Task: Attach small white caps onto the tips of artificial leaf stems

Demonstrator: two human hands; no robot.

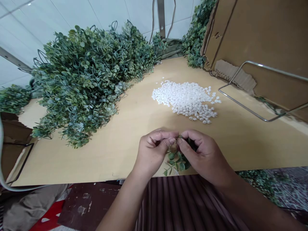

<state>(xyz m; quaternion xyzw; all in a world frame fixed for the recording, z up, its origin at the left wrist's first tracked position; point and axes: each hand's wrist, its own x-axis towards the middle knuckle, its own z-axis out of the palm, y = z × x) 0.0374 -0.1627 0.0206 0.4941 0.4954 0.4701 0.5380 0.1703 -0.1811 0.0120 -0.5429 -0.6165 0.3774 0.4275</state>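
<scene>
My left hand (152, 149) and my right hand (202, 149) meet over the front part of the table, fingertips almost touching. Both pinch at the stem of a small artificial leaf sprig (178, 160), whose green leaves hang below the fingers. Whatever else sits between the fingertips is too small to make out. Beyond my hands lies a spread heap of small white plastic pieces (186, 98), round and button-like. To the left rises a large pile of artificial greenery (89, 73) with thin wire-like stems sticking out.
A cardboard box (262, 41) stands at the right, with a bent metal wire frame (255, 114) in front. More greenery (198, 32) is at the back beside the box. The tan tabletop (134, 112) ends just before my lap. Another cardboard box (14, 134) is at the left edge.
</scene>
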